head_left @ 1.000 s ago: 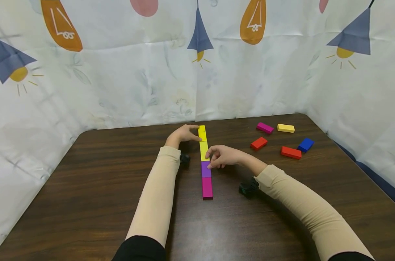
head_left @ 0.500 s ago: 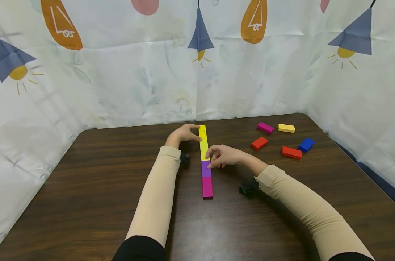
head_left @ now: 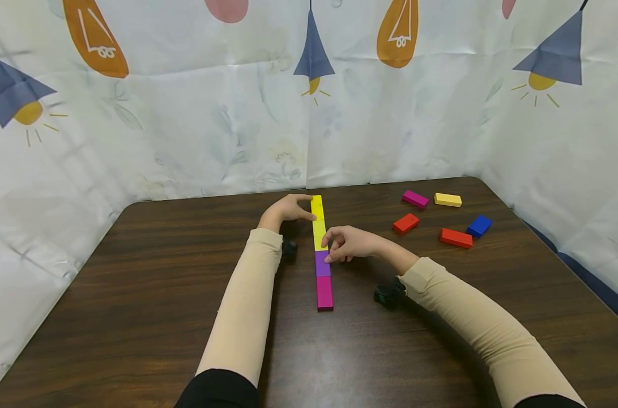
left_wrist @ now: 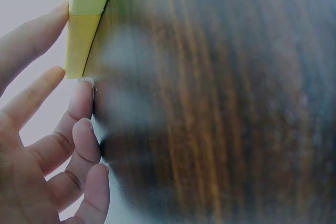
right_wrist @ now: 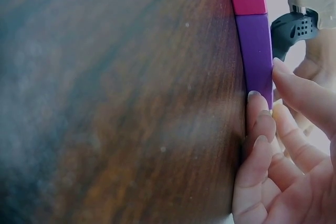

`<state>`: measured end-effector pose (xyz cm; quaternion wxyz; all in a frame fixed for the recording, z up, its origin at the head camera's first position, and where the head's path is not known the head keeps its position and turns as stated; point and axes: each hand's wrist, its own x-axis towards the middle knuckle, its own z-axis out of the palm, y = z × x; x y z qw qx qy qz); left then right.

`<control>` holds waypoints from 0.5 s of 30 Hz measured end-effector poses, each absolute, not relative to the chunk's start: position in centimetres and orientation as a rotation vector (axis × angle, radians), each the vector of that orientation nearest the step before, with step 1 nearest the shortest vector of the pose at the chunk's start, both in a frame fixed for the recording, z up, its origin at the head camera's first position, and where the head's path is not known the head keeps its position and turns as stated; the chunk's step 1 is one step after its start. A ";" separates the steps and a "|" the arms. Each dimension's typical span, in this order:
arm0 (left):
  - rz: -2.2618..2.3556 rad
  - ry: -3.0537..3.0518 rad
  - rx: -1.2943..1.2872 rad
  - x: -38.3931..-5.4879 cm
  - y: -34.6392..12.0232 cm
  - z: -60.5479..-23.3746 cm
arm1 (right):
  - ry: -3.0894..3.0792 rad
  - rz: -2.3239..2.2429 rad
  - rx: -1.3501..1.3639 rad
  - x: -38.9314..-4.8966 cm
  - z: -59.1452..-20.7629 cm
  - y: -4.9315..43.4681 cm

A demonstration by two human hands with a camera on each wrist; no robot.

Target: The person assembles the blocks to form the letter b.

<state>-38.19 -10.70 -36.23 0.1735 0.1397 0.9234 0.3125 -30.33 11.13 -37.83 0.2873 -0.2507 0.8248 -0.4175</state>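
Observation:
A single-file row of blocks runs away from me in the head view: magenta block [head_left: 324, 293] nearest, then a purple block [head_left: 322, 268], a yellow block [head_left: 319, 231] and another yellow block [head_left: 316, 202] at the far end. My left hand [head_left: 288, 208] lies left of the farthest block, index finger at its far end and thumb by the joint between the yellows. From the right, my right hand [head_left: 352, 242] touches the row, thumb on the purple block, index fingertip over the neighbouring yellow one. Its other fingers are bent beside the purple block [right_wrist: 255, 56].
Loose blocks lie at the far right of the dark wooden table [head_left: 186, 317]: magenta [head_left: 415, 199], yellow [head_left: 447, 200], blue [head_left: 479, 226], a red one [head_left: 405, 224] and another red [head_left: 455, 238]. A patterned curtain [head_left: 186, 130] hangs behind the table.

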 end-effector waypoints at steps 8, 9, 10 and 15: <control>0.893 2.616 0.396 -38.4 -10.7 -36.3 | 2.202 -1.124 -0.665 -30.2 -37.6 11.2; 0.893 2.615 0.397 -38.3 -10.7 -36.3 | 2.201 -1.126 -0.663 -30.2 -37.7 11.2; 0.892 2.614 0.399 -38.3 -10.7 -36.3 | 2.200 -1.127 -0.664 -30.2 -37.7 11.2; 0.890 2.604 0.418 -38.1 -11.0 -36.2 | 2.195 -1.131 -0.679 -30.2 -37.8 11.2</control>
